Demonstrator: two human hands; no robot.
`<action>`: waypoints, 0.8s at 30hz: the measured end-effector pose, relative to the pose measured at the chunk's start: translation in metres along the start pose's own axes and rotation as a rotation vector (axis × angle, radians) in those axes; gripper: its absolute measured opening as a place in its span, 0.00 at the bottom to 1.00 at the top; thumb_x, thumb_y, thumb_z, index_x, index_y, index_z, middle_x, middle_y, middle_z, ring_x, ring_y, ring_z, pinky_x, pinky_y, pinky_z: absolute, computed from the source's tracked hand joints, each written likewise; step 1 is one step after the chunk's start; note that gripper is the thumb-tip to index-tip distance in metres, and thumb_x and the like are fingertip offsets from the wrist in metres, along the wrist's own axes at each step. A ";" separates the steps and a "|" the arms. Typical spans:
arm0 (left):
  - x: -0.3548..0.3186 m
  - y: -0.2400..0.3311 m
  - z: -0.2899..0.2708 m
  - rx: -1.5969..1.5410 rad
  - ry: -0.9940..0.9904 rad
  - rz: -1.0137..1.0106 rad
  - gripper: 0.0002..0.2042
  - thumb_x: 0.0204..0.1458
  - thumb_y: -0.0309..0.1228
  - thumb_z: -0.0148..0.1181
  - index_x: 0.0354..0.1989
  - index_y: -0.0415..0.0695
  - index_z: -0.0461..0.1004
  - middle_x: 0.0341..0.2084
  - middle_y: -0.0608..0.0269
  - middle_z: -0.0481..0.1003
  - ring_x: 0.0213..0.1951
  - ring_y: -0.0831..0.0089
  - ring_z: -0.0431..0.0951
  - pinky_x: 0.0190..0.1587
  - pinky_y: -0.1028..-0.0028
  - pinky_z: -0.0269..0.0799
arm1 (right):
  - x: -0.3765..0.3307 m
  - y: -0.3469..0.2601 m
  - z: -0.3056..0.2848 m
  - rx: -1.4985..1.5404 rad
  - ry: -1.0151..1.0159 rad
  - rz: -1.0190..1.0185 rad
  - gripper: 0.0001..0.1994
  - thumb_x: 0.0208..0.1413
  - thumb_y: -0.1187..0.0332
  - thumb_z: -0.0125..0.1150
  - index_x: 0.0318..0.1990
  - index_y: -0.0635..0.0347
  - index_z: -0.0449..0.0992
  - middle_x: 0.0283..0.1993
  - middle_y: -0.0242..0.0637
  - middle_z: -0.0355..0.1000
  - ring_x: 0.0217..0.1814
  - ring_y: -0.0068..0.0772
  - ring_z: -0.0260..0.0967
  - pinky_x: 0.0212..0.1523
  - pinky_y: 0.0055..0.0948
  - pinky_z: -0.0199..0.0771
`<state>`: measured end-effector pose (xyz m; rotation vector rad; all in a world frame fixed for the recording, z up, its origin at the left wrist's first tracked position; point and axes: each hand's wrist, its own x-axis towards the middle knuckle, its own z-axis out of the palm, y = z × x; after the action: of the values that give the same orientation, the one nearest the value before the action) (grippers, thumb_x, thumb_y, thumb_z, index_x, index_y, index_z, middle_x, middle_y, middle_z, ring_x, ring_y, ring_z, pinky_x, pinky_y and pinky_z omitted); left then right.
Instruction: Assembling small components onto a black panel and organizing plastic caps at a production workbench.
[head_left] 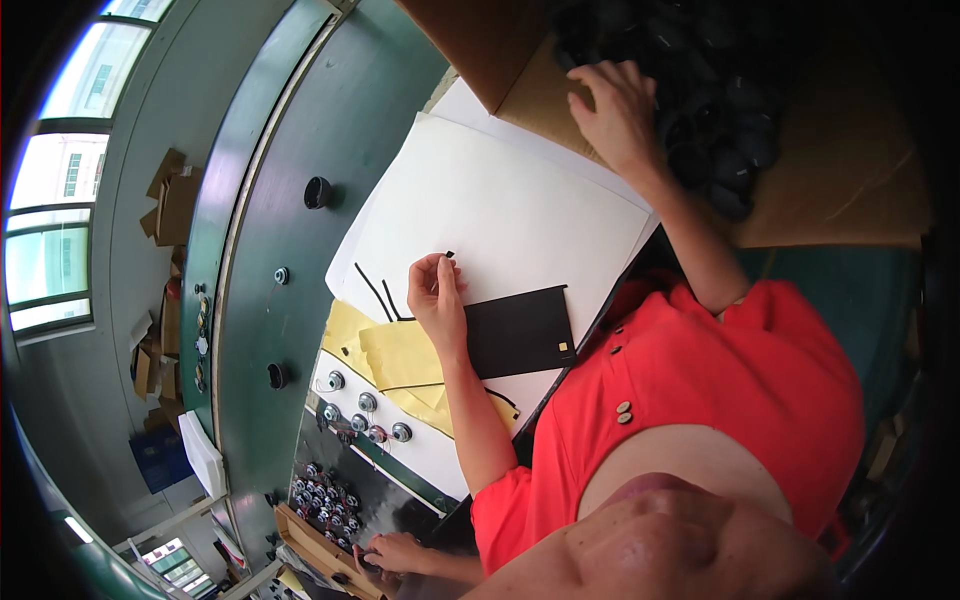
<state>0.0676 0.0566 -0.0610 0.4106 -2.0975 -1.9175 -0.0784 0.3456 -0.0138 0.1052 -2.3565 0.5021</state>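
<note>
My left hand (438,295) is over the white sheet (490,190), its thumb and fingertips pinching a small black piece (450,254). Beside that wrist lies a black rectangular sheet (520,330) with a small yellow square near one corner. Yellow backing paper (400,355) spreads under and beside my left forearm, and thin black strips (372,290) lie near the hand. My right hand (617,110) reaches into a cardboard box (840,200), fingers apart and slightly bent, at the edge of a heap of black cup-shaped parts (725,130). Its far fingertips are partly lost against the dark parts.
Several small round speakers (367,402) with wires stand near the paper; more are clustered (325,495) on a dark surface. Another person's hand (395,553) works near a cardboard tray (315,550). Black cups (317,192) stand on the green table (330,110).
</note>
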 end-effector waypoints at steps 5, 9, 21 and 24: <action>-0.002 0.003 0.000 0.030 0.000 -0.001 0.05 0.64 0.28 0.60 0.42 0.39 0.75 0.31 0.66 0.77 0.32 0.82 0.76 0.32 0.81 0.73 | 0.009 0.010 0.011 -0.046 -0.065 0.057 0.17 0.52 0.66 0.68 0.51 0.53 0.80 0.48 0.34 0.77 0.55 0.40 0.69 0.56 0.45 0.64; -0.002 -0.002 -0.003 -0.014 0.007 0.003 0.06 0.64 0.29 0.59 0.42 0.39 0.75 0.32 0.66 0.78 0.32 0.82 0.76 0.31 0.81 0.73 | 0.020 0.015 0.039 -0.184 -0.067 0.030 0.19 0.53 0.64 0.65 0.53 0.54 0.79 0.50 0.36 0.77 0.56 0.43 0.69 0.54 0.47 0.64; 0.000 0.001 -0.004 -0.024 0.011 -0.018 0.07 0.63 0.29 0.61 0.41 0.38 0.75 0.31 0.66 0.78 0.32 0.81 0.77 0.32 0.80 0.74 | 0.031 0.023 0.079 -0.182 -0.005 -0.029 0.16 0.51 0.71 0.63 0.49 0.48 0.82 0.46 0.30 0.81 0.54 0.38 0.69 0.59 0.46 0.55; 0.000 0.002 -0.004 -0.004 0.020 -0.022 0.06 0.62 0.28 0.61 0.40 0.37 0.75 0.31 0.65 0.78 0.31 0.81 0.78 0.31 0.79 0.74 | 0.025 0.020 0.079 -0.113 -0.023 -0.055 0.15 0.53 0.69 0.64 0.49 0.46 0.82 0.46 0.29 0.80 0.53 0.39 0.69 0.59 0.47 0.56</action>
<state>0.0690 0.0528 -0.0590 0.4513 -2.0842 -1.9217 -0.1516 0.3354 -0.0566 0.1242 -2.3918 0.3417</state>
